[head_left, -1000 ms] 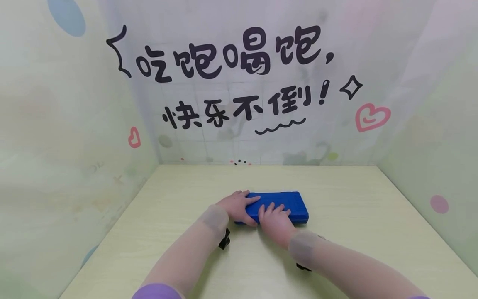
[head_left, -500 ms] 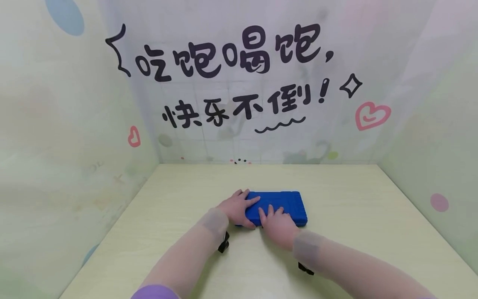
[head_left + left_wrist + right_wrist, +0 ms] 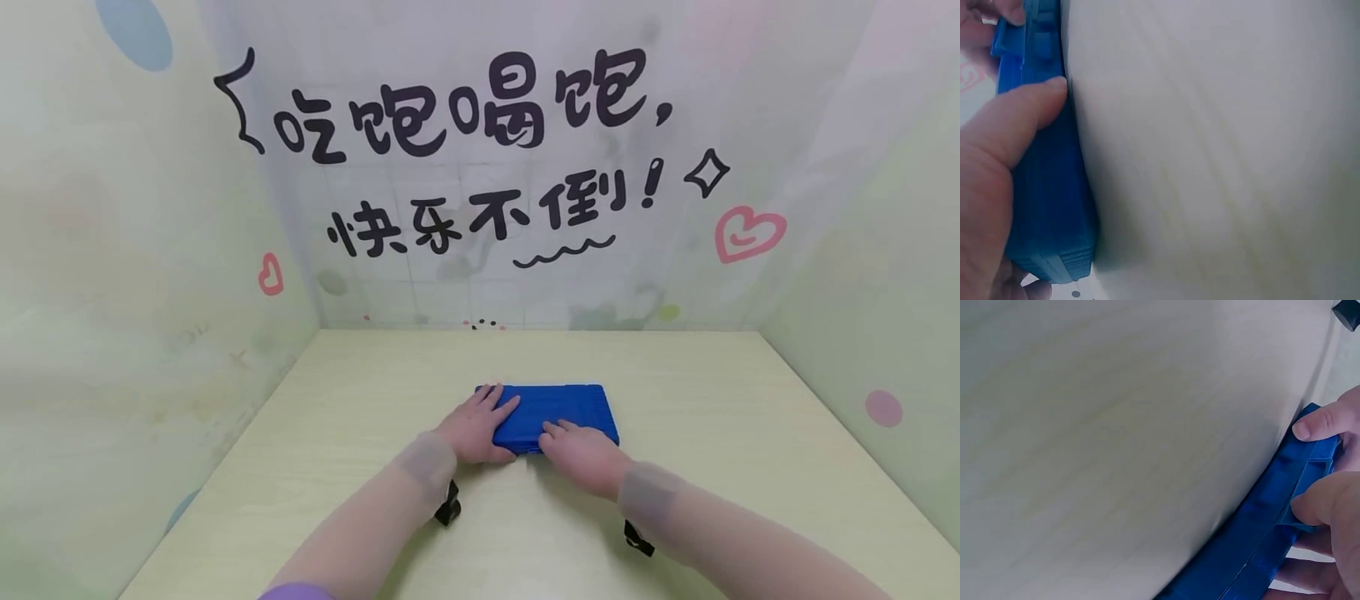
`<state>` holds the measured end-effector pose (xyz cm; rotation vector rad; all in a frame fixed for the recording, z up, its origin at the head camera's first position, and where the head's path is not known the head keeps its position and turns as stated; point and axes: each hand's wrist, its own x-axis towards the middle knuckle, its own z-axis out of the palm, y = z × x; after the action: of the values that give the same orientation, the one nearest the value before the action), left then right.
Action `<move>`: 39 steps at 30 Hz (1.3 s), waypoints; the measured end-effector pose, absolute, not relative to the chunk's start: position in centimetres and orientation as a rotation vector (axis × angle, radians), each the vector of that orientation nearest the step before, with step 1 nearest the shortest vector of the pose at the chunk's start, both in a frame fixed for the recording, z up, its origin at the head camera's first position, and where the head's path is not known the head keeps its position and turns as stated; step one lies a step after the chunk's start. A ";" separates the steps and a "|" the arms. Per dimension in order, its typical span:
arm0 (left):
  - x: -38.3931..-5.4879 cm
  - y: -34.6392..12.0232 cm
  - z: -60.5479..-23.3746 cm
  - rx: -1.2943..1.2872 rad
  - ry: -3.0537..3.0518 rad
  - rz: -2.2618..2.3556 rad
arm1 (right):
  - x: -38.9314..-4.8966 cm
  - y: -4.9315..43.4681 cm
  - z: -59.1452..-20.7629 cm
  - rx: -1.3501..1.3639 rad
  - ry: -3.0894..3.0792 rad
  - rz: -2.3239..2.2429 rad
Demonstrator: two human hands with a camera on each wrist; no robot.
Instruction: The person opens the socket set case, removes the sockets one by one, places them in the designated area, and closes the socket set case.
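A flat blue plastic case (image 3: 566,403) lies closed on the table, its long front side toward me. My left hand (image 3: 471,431) holds its left end, fingers spread over the lid and thumb (image 3: 1038,103) against the front side. At the middle of that side, my right hand (image 3: 588,458) has its thumb (image 3: 1311,505) on a blue latch (image 3: 1316,470), while its fingers lie over the lid's front edge. In the left wrist view the latch (image 3: 1011,40) sticks out from the front side. Part of the lid is hidden under both hands.
The pale wood-grain table (image 3: 375,358) extends around the case. Behind it stands a printed wall (image 3: 435,292) with black lettering, and patterned walls close in both sides. A black wrist mount (image 3: 447,504) hangs under the left wrist, another black mount (image 3: 639,538) under the right.
My right hand has slid right along the case's front edge, its fingers drawing back over the lid and bending more. My left hand stays at the left end, and the case has barely moved.
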<state>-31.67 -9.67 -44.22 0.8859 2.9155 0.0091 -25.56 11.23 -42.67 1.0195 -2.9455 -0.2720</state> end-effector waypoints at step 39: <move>-29.1 -12.2 -41.6 1.200 3.002 0.080 | -26.5 18.7 -41.7 1.091 -2.759 0.020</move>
<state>-29.05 -12.17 -41.58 1.1996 3.0023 0.0804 -26.49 18.68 -41.65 1.0907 -2.7585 0.0197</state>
